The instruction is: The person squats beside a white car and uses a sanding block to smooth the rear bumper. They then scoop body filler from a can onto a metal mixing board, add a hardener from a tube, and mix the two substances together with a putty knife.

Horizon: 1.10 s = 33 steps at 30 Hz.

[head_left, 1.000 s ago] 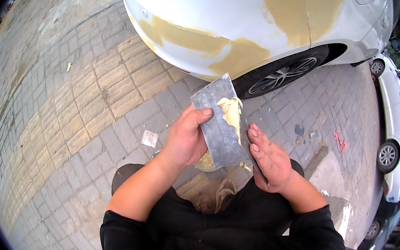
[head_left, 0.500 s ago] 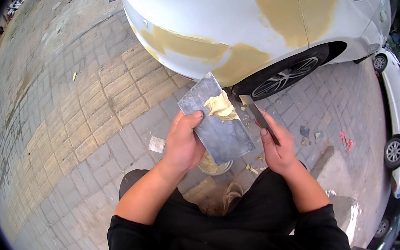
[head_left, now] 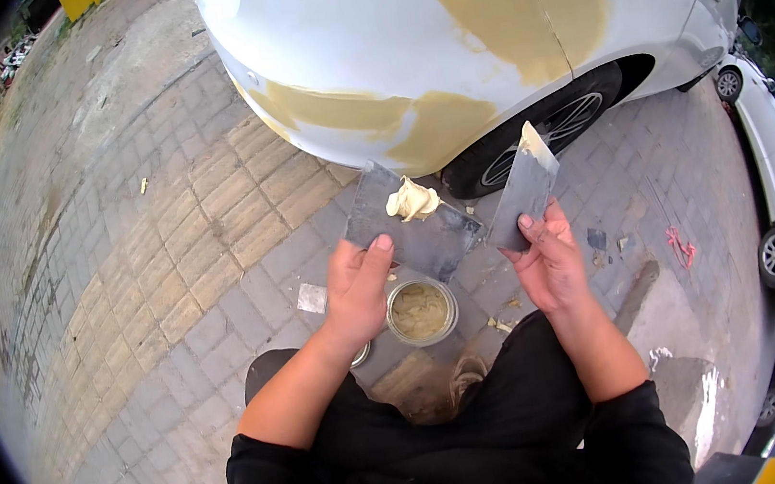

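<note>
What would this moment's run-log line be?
left hand: holds metal mixing plate with putty blob | right hand: holds putty knife, apart from plate | open putty can below on paving

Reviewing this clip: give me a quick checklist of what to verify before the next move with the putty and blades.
1. Left hand holds the mixing plate firmly: ok.
2. Putty blob sits on the plate, away from its edges: ok.
3. Right hand has a grip on the spreader blade: ok.
4. Blade tip loaded with putty: ok, a small dab.
5. Open putty can upright on the paving below: ok.
6. Putty still workable: cannot tell.
</note>
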{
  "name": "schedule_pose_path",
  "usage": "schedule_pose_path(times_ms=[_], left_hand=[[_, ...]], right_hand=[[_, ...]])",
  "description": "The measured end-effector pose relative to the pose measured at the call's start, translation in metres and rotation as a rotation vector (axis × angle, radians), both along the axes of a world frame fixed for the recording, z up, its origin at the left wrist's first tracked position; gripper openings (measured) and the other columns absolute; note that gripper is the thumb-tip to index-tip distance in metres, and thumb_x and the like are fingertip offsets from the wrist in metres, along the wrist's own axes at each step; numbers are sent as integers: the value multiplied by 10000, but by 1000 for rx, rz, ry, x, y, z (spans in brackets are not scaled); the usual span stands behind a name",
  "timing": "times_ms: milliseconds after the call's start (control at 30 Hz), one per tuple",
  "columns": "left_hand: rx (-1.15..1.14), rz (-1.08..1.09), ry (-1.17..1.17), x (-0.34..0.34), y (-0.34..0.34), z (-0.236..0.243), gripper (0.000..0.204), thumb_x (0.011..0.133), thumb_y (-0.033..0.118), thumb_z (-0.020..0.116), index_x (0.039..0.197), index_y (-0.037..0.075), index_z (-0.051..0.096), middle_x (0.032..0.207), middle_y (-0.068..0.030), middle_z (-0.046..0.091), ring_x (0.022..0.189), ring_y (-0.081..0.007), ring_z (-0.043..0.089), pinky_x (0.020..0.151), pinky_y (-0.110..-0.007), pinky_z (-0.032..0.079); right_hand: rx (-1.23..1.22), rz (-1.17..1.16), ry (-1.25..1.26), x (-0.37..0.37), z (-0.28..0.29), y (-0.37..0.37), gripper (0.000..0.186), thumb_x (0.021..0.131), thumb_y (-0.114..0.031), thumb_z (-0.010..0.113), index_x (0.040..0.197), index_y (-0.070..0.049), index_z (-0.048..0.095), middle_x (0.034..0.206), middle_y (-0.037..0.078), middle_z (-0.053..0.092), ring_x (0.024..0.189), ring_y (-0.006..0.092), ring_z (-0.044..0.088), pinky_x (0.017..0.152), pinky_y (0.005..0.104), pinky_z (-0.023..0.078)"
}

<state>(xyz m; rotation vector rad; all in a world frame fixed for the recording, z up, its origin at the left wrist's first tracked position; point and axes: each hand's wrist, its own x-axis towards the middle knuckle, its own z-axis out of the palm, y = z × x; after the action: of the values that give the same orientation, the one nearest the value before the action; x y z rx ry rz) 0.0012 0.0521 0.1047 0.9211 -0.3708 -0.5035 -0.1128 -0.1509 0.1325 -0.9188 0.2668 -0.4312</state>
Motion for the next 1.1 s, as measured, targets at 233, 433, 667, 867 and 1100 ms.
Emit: schedule_pose_path(times_ms=[233, 433, 667, 867, 1100], left_hand=[[287, 83, -542, -12, 5, -11, 271, 1020, 185, 498, 1208, -1, 560, 992, -84, 643, 826, -135, 574, 725, -272, 458], [419, 144, -923, -27, -5, -3, 409, 960, 65, 543, 1318, -108, 446, 890, -178, 663, 729, -300, 646, 686, -368, 506], [436, -27, -994, -23, -9, -8, 446, 948, 83, 541, 1327, -135, 452, 800, -207, 617, 693, -361, 628, 648, -408, 510], [179, 61, -156, -6, 7, 4, 277, 987, 145, 489, 1161, -57, 564, 1041, -148, 682, 945, -253, 667, 860, -375, 511], [-208, -273, 316, -18, -3, 8, 313, 1002, 161, 489, 1224, -51, 546, 1217, -166, 638, 1138, -268, 621, 1010, -431, 474]], right_hand=[[-78, 151, 202, 3, -2, 20, 315, 993, -86, 489, 1301, -38, 444, 1233, 85, 607, 1021, 188, 653, 814, 396, 572], [-119, 301, 249, 6, -10, 27, 265, 1011, -95, 459, 1272, -53, 469, 1190, 65, 619, 982, 147, 641, 739, 338, 577], [7, 327, 163, 4, -12, 18, 235, 1008, -101, 480, 1240, -62, 481, 1167, 63, 629, 989, 162, 644, 787, 373, 569], [-50, 134, -41, 2, -3, 4, 387, 980, -64, 529, 1340, -100, 391, 1307, 100, 562, 1163, 255, 601, 950, 546, 511], [-838, -17, -204, -10, -13, 20, 464, 960, -3, 534, 1392, 18, 366, 1335, 167, 534, 1220, 281, 562, 996, 381, 470]])
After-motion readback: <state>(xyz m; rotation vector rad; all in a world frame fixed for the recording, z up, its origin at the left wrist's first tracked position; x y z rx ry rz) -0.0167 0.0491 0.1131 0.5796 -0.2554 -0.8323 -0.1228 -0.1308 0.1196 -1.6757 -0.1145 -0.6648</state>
